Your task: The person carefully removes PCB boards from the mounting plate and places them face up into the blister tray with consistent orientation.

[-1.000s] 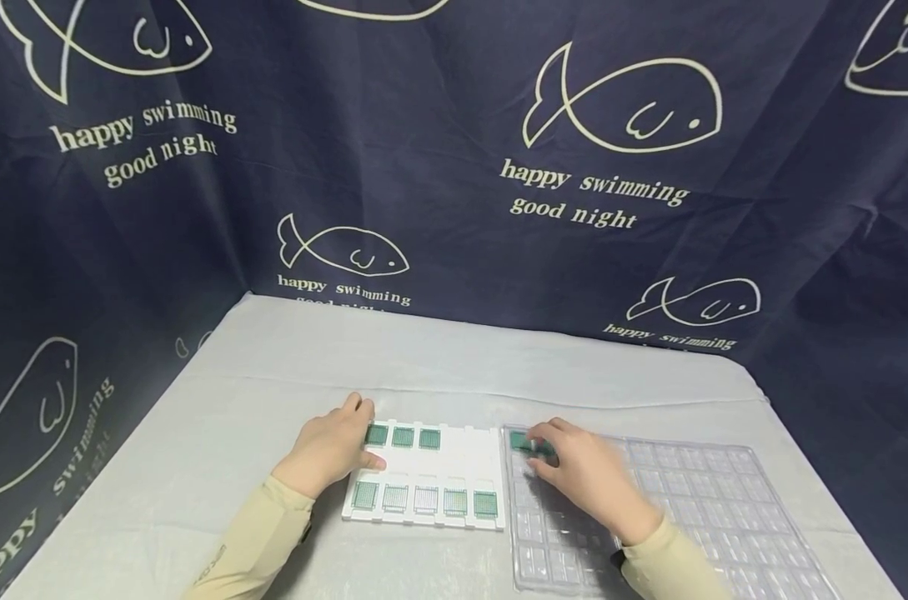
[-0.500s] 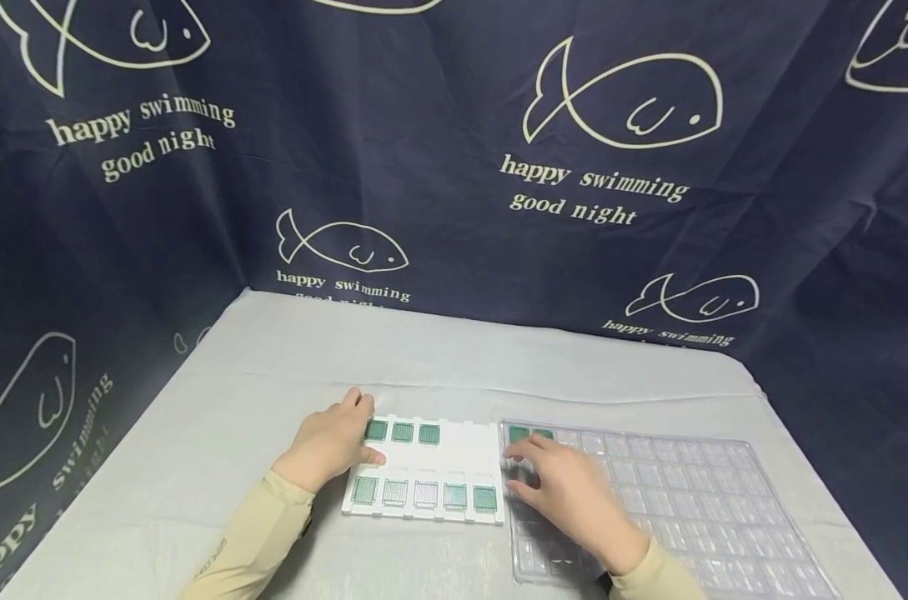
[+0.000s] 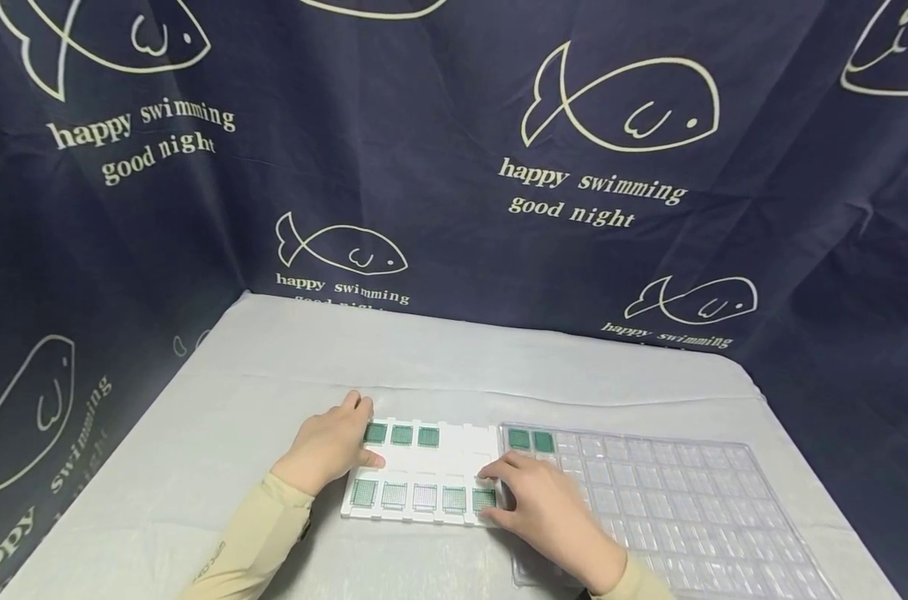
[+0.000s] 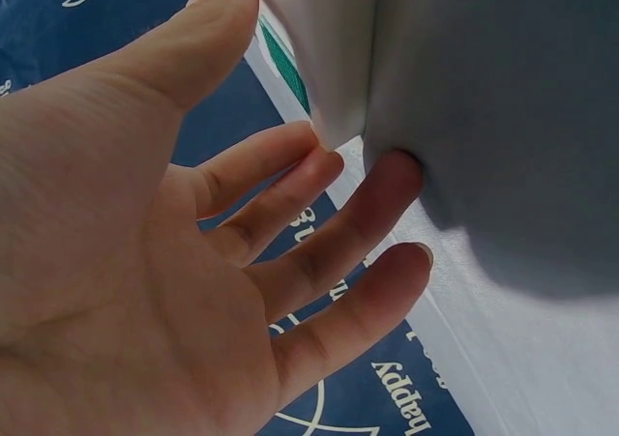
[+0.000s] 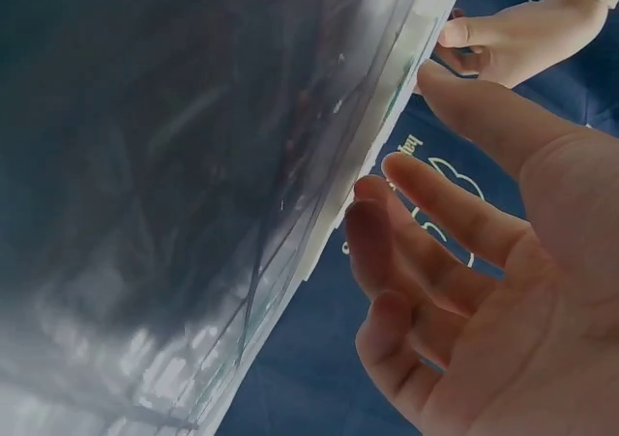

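Note:
In the head view, a white tray (image 3: pixel 461 454) carries small green square circuit boards in two rows: three in the far row, several in the near row. My left hand (image 3: pixel 326 446) holds its left end, thumb on top and fingers at the far edge; the left wrist view shows index and middle fingertips at the tray's edge. My right hand (image 3: pixel 539 504) is over the tray's near right corner, thumb and index finger spread around the last circuit board (image 3: pixel 484 499). Beside it lies a clear plastic compartment tray (image 3: pixel 671 479) with two circuit boards (image 3: pixel 532 440) in its far left compartments.
Both trays lie side by side on a table with a pale grey cloth (image 3: pixel 423 358). A dark blue curtain (image 3: pixel 454 167) with fish drawings hangs behind and at the sides. My right forearm crosses above the clear tray.
My right hand let go of a circuit board in the clear tray's second far compartment, then moved left and nearer to the white tray's corner. My left hand stays put.

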Motion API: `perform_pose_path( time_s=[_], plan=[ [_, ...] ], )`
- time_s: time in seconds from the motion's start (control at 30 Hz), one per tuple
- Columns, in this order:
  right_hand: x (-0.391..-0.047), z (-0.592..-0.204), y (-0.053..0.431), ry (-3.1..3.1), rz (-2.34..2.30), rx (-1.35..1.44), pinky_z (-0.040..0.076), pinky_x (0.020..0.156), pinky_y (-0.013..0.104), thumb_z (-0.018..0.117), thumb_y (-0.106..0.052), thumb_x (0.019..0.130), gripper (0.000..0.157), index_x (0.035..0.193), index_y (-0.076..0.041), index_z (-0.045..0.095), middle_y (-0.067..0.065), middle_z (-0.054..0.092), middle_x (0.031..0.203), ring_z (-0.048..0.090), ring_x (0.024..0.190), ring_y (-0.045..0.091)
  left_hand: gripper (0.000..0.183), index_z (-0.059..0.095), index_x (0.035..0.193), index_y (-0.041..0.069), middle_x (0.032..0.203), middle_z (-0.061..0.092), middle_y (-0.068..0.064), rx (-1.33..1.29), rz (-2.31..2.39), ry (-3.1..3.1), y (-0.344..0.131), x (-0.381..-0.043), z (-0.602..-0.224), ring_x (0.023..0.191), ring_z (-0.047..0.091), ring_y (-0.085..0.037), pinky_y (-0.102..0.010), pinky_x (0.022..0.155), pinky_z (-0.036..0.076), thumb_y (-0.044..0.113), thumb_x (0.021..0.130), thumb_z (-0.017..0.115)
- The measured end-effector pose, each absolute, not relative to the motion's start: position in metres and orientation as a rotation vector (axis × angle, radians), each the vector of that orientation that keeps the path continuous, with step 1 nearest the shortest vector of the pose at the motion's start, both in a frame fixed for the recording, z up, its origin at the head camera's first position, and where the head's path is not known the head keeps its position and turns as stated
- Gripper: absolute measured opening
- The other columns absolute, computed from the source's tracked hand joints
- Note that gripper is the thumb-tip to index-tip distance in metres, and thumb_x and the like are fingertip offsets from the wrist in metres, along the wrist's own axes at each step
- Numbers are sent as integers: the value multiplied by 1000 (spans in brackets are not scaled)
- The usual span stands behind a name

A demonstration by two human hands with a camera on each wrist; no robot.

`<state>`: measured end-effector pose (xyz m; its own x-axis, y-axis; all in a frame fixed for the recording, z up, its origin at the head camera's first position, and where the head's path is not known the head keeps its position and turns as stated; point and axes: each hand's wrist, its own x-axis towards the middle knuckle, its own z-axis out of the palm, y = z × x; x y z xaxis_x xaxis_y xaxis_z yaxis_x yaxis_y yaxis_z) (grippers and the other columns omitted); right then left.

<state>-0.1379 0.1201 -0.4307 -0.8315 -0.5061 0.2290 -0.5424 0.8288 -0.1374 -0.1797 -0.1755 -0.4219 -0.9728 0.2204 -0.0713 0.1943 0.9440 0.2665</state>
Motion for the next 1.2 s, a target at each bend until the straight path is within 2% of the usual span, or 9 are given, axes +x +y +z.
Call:
perform_pose_path(
  time_s=[0.37, 0.6, 0.97, 1.2],
  plan=[
    [-137, -430, 114, -2851, 240, 891, 53, 68, 29, 90, -37, 73, 36, 101, -21, 75, -10, 70, 97, 57, 75, 2, 69, 56, 119, 4, 100, 49, -5, 313, 400, 2996, -176, -180, -421, 71, 52, -20, -38, 59, 46, 43, 71, 86],
    [-138, -429, 112, -2805, 153, 940, 54, 72, 31, 89, -37, 73, 34, 98, -19, 75, -10, 69, 91, 63, 77, 6, 68, 56, 118, 4, 99, 48, -5, 306, 410, 2992, -176, -179, -421, 70, 51, -19, -38, 59, 46, 42, 71, 87],
    [-137, -426, 113, -2817, 127, 976, 53, 72, 33, 90, -32, 72, 33, 97, -18, 74, -9, 68, 88, 65, 77, 9, 69, 55, 118, 4, 99, 48, -4, 296, 405, 2990, -175, -179, -422, 70, 51, -19, -38, 58, 46, 43, 71, 87],
    [-140, -425, 113, -2815, 181, 990, 52, 70, 32, 90, -30, 72, 30, 93, -20, 72, -10, 67, 85, 60, 71, 5, 69, 55, 118, 4, 99, 47, -4, 301, 397, 2989, -175, -179, -422, 69, 50, -18, -36, 56, 44, 43, 72, 87]
  ],
)
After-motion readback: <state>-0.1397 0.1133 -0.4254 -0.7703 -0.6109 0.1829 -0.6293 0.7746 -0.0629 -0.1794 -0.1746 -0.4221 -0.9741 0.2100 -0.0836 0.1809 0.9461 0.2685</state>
